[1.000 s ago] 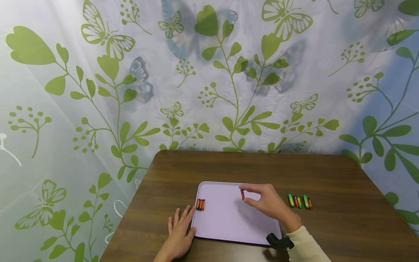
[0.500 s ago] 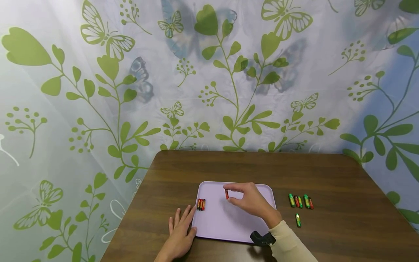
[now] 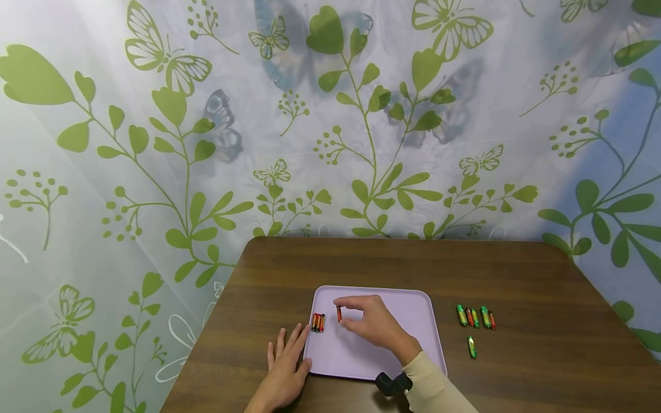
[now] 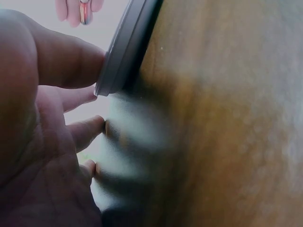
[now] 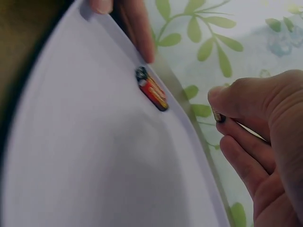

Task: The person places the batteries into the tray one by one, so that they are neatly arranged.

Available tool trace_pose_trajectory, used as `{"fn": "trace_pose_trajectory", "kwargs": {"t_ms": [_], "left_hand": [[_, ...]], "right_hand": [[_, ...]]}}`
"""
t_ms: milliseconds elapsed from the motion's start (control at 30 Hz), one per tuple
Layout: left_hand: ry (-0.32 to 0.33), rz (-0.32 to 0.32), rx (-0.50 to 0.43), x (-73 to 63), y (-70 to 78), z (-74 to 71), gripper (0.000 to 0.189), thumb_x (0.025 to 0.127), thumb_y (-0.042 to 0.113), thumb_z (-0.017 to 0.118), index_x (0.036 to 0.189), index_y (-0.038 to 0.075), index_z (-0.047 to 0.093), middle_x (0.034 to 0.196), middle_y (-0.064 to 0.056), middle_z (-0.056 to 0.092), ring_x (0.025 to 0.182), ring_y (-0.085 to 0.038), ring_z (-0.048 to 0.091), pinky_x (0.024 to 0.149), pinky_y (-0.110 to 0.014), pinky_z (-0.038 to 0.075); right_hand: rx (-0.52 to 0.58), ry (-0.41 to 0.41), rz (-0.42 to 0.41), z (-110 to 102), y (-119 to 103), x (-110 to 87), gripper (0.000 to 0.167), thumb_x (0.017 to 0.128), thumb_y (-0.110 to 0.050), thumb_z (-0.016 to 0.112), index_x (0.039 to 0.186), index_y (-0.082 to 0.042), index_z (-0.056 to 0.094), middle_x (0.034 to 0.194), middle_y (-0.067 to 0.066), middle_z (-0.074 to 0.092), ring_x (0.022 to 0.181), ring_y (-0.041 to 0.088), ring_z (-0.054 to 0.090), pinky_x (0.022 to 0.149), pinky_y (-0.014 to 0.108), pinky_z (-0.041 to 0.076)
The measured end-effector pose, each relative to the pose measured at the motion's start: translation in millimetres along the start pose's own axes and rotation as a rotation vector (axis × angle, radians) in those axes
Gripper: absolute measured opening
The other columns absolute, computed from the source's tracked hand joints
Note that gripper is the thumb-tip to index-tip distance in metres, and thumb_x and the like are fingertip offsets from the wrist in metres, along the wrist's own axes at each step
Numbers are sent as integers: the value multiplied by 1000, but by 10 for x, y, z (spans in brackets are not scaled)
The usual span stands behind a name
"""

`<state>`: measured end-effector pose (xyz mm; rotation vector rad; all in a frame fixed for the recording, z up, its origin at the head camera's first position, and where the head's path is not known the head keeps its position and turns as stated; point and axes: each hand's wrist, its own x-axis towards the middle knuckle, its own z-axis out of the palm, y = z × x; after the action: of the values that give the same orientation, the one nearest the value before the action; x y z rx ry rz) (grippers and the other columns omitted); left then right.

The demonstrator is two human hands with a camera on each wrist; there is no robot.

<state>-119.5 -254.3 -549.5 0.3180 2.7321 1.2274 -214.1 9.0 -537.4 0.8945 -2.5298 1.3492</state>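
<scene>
My right hand [image 3: 376, 324] pinches a small red-and-black battery [image 3: 339, 313] between thumb and fingertips, upright above the left half of a pale purple tray [image 3: 413, 332]. In the right wrist view only one end of that battery [image 5: 218, 116] shows past the thumb. Three red-and-black batteries [image 3: 318, 323] lie side by side along the tray's left edge, just left of the held one. My left hand [image 3: 284, 367] lies with fingers extended against the tray's left side; its thumb touches the rim [image 4: 116, 61] in the left wrist view.
On the brown table [image 3: 537, 367], right of the tray, several green and red batteries [image 3: 475, 317] lie in a row. A single green battery [image 3: 472, 347] lies nearer the front. A patterned curtain [image 3: 289, 143] hangs behind the table.
My right hand has moved left across the tray with the pinched battery, toward the three batteries. The single green battery has come into sight from behind the arm. My left hand stays put.
</scene>
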Motion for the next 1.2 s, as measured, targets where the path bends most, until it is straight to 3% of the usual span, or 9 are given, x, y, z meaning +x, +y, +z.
{"fn": "trace_pose_trajectory", "kwargs": {"t_ms": [467,1000,1200], "left_hand": [[3,6,-1,-3,-11,25,69,105,11,66,170,13,41,179,-24,28,165,-61,-4,122,-81,-16],[13,30,0,0,3,20,69,104,9,65,169,10,42,178,-26,28,164,-62,-3,122,-82,-15],[16,32,0,1,-3,30,69,104,8,65,169,9,42,178,-27,28,164,-63,-3,122,-82,-15]], "right_hand": [[9,-36,80,373,24,6,43,89,-3,85,131,-7,80,130,4,81,121,24,77,104,44,63],[-179,-26,53,524,-50,75,41,88,-4,88,129,-6,80,125,8,82,119,24,78,102,44,63],[-181,-25,57,524,-76,68,44,87,-4,88,131,-5,79,128,10,81,122,26,77,105,45,62]]}}
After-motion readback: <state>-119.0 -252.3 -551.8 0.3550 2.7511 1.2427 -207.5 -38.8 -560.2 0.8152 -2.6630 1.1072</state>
